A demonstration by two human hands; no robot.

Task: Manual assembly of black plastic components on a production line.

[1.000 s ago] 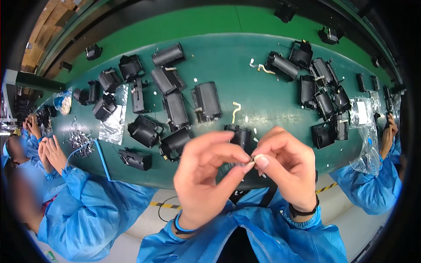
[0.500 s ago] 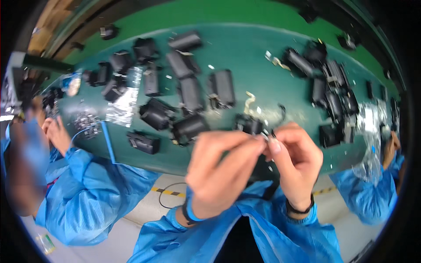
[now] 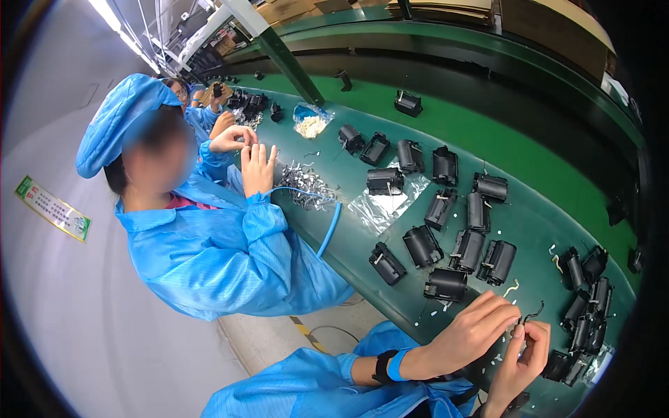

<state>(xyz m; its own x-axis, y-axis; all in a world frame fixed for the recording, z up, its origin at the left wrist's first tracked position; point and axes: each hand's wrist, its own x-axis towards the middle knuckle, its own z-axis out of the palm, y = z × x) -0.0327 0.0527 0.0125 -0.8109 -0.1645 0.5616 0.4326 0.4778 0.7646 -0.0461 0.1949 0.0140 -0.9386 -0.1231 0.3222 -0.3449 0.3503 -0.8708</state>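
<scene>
My left hand [image 3: 475,330] reaches over the table's near edge, its fingers pressed together at the tips. Close beside it, my right hand [image 3: 524,357] pinches a short, thin black cable [image 3: 534,313] between thumb and fingers. The cable's bent free end sticks up to the right. The fingertips of both hands nearly meet at its lower end; whatever the left fingers grip is hidden. Just left of my hands lies a black plastic housing with a rounded roller-like body [image 3: 446,284]. A small cream-coloured strip [image 3: 512,286] lies beyond my fingers.
Several similar black housings [image 3: 468,249] are spread over the green table [image 3: 348,164], with another cluster [image 3: 589,320] at the right. A clear plastic bag [image 3: 380,212] lies mid-table. At the left a co-worker in blue [image 3: 209,258] sits by a pile of small parts [image 3: 306,187].
The view has swung left and up, so the co-worker and far room now show, and my hands appear lower right. My hands stay together at the fingertips; the black cable stands out more clearly.
</scene>
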